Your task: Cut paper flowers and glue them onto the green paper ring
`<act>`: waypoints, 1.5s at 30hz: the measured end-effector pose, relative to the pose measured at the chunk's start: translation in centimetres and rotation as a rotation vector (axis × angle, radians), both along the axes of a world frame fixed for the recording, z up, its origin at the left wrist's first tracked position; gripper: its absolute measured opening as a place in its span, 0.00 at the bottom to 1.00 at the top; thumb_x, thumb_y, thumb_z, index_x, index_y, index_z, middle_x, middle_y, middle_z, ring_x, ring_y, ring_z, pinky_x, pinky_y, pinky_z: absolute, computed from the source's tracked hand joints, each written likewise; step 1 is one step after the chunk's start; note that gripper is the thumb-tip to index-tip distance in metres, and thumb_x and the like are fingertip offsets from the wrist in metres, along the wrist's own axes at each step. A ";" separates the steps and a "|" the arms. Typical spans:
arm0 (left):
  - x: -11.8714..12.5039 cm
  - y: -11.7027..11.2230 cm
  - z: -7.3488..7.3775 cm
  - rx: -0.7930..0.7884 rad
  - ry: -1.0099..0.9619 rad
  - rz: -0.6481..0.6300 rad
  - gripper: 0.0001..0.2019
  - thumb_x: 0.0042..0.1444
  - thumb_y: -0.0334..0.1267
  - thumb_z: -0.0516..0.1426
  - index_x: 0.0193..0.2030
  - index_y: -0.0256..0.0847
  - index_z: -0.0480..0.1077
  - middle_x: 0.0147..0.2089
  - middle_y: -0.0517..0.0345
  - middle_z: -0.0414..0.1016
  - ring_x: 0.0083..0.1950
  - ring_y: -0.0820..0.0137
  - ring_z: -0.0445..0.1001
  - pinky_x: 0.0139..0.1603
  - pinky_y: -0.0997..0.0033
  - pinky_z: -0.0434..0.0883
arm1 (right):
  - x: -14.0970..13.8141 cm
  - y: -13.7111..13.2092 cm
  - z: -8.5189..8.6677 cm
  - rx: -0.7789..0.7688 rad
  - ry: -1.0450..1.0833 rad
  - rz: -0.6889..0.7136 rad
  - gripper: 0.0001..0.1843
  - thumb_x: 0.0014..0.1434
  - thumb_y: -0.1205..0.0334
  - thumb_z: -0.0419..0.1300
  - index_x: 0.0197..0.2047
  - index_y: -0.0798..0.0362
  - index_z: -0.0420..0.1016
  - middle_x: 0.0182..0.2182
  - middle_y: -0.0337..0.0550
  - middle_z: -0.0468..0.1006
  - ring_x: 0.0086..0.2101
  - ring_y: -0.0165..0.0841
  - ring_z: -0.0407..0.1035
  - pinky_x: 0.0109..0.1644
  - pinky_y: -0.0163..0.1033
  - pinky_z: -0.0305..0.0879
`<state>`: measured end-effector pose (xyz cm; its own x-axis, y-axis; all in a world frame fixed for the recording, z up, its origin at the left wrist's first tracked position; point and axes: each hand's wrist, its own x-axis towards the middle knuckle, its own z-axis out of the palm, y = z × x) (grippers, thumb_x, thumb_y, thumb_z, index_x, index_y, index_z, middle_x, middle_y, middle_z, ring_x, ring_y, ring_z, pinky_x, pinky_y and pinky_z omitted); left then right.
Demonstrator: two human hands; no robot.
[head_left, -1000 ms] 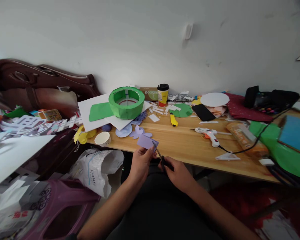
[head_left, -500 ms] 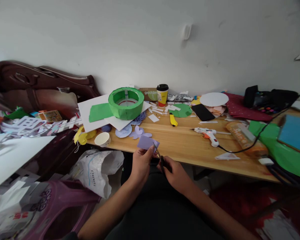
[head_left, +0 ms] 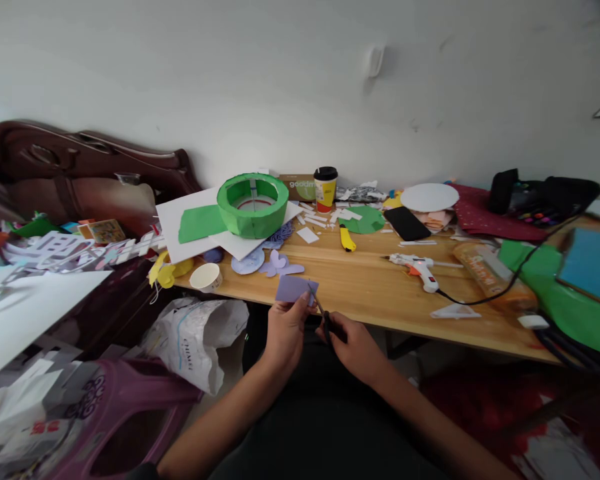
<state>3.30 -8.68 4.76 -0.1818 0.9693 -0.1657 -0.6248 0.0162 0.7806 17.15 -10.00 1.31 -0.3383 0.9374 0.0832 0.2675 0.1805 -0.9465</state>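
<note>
My left hand (head_left: 283, 328) pinches a small lavender paper piece (head_left: 294, 288) just in front of the wooden table's near edge (head_left: 370, 293). My right hand (head_left: 353, 343) is closed round the black handles of a pair of scissors (head_left: 321, 313), whose blades reach into the right side of the paper. Several cut lavender shapes (head_left: 279, 265) lie on the table just beyond the paper. A green paper ring (head_left: 253, 203) stands further back on white sheets.
A hot glue gun (head_left: 416, 269) with a black cord, a yellow utility knife (head_left: 347, 239), a paper cup (head_left: 325, 189), a black phone (head_left: 407, 224) and green sheets (head_left: 555, 293) lie on the table. A white bag (head_left: 195, 337) and purple stool (head_left: 120, 420) stand at lower left.
The paper has turned slightly and dropped a little in my left hand. Both hands stay in about the same place, with the scissors still at the paper's edge.
</note>
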 end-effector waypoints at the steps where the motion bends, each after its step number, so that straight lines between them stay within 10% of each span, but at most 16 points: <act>1: 0.0 0.0 0.0 0.006 0.002 0.000 0.10 0.42 0.35 0.70 0.30 0.34 0.76 0.27 0.59 0.76 0.28 0.76 0.73 0.33 0.77 0.71 | 0.0 0.0 -0.1 0.002 -0.006 -0.001 0.05 0.59 0.60 0.55 0.36 0.52 0.69 0.34 0.45 0.78 0.35 0.37 0.72 0.44 0.42 0.68; 18: -1.3 0.3 -0.7 0.041 0.258 -0.083 0.10 0.46 0.40 0.68 0.29 0.34 0.76 0.24 0.58 0.75 0.25 0.75 0.71 0.31 0.75 0.69 | 0.1 -0.3 -0.2 0.041 -0.026 -0.004 0.05 0.60 0.60 0.53 0.37 0.52 0.68 0.34 0.46 0.78 0.36 0.38 0.72 0.45 0.42 0.68; 45: -3.7 1.3 4.4 0.052 0.634 -0.383 0.08 0.45 0.39 0.67 0.25 0.36 0.77 0.22 0.56 0.76 0.22 0.74 0.70 0.26 0.77 0.67 | 0.8 -0.3 1.2 0.041 -0.052 -0.028 0.05 0.58 0.66 0.52 0.37 0.51 0.68 0.34 0.45 0.79 0.36 0.37 0.75 0.42 0.40 0.69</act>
